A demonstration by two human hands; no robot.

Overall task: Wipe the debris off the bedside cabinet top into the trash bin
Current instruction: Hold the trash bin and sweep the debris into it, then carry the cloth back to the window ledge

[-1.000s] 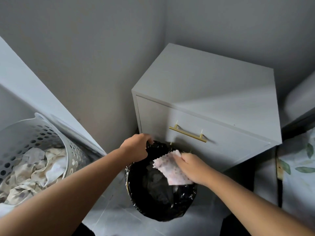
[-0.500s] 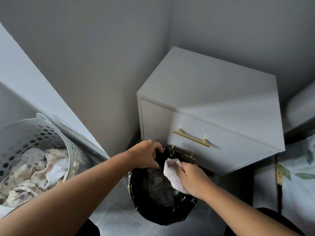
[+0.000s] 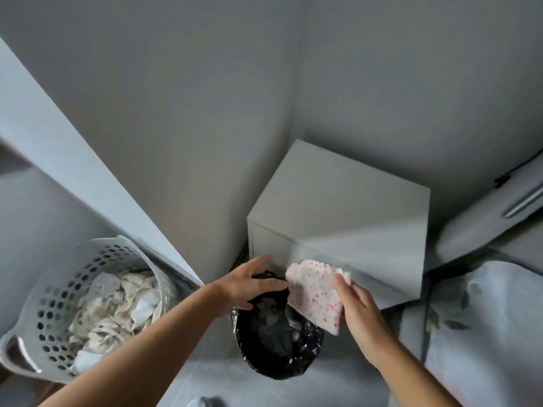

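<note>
The white bedside cabinet (image 3: 346,201) stands in the room's corner, its top bare. In front of its left corner sits the trash bin (image 3: 282,356), lined with a black bag that holds crumpled rubbish. My left hand (image 3: 249,286) rests on the bin's far rim, fingers spread over the black bag. My right hand (image 3: 361,312) pinches a pink dotted cloth (image 3: 311,292) and holds it up over the bin's right side, in front of the cabinet drawer.
A white perforated laundry basket (image 3: 53,292) full of pale fabric stands at the left, beside a slanted white panel (image 3: 73,160). A bed with leaf-print bedding (image 3: 476,324) and a pillow (image 3: 482,224) lies to the right of the cabinet.
The view has pulled back and higher from the cabinet. My right hand has lifted the cloth out of the bin and spread it flat. My left hand's fingers have loosened on the bin rim.
</note>
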